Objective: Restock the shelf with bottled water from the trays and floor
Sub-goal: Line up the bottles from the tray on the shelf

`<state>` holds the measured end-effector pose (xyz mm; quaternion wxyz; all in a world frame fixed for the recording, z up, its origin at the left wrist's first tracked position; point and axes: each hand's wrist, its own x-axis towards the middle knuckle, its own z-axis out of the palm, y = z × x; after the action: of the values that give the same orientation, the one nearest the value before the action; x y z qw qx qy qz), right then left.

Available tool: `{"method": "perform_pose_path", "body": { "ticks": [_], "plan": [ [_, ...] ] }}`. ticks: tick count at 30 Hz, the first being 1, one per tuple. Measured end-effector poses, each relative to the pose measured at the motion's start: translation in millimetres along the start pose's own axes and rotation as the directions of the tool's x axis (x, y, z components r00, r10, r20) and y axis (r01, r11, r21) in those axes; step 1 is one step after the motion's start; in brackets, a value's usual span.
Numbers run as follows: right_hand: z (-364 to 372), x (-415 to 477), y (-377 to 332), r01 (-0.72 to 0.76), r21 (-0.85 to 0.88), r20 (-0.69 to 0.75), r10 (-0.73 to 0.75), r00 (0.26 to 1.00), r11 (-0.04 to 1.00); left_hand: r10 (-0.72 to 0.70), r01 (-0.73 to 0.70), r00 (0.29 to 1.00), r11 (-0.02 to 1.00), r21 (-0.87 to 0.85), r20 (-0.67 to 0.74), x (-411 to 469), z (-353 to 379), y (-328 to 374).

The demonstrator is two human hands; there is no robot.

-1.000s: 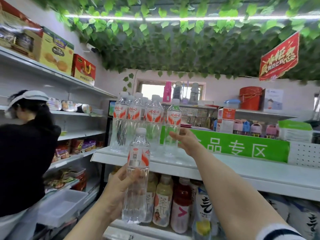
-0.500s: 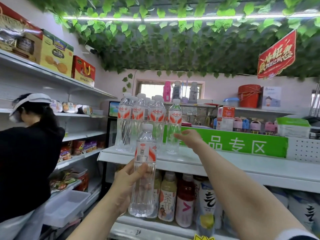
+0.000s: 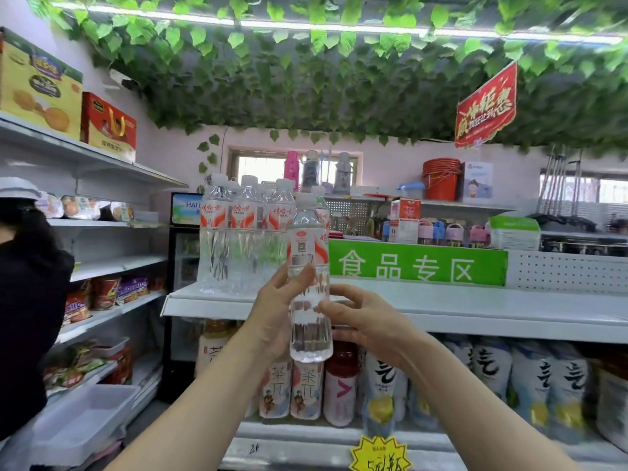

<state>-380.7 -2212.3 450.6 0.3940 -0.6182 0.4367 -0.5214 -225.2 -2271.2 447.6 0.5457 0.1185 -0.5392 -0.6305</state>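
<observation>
I hold a clear water bottle [image 3: 310,283] with a red-and-white label upright in front of the white top shelf [image 3: 441,307]. My left hand [image 3: 275,317] grips its lower body from the left. My right hand [image 3: 367,321] touches the bottle's right side, fingers curled toward it. Several matching water bottles [image 3: 244,239] stand in a cluster at the shelf's left end, just behind the held one.
Tea and juice bottles [image 3: 306,389] fill the shelf below. A green sign [image 3: 418,263] backs the top shelf. A person in black [image 3: 27,300] stands at the left by side shelves, with an empty white tray [image 3: 78,419] low beside them.
My right hand left the bottle on the shelf and came back to the held bottle. My left hand lifted that bottle up and rightward, close to the shelf.
</observation>
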Motion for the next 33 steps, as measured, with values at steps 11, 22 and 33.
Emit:
{"method": "perform_pose_path", "body": {
  "ticks": [11,22,33],
  "plan": [
    [-33,1,-1,0.013,0.073,-0.045,-0.010,0.999,0.997,0.005,-0.006,0.997,1.000,0.017,0.081,23,40,-11],
    [-43,21,13,0.167,0.034,-0.228,-0.155,0.961,0.985,0.067,-0.076,0.996,0.981,0.176,0.060,44,50,-7],
    [-73,32,8,0.101,-0.077,0.012,-0.100,0.995,0.992,0.114,-0.123,0.990,0.985,0.119,0.081,71,46,-10]
  ]
}}
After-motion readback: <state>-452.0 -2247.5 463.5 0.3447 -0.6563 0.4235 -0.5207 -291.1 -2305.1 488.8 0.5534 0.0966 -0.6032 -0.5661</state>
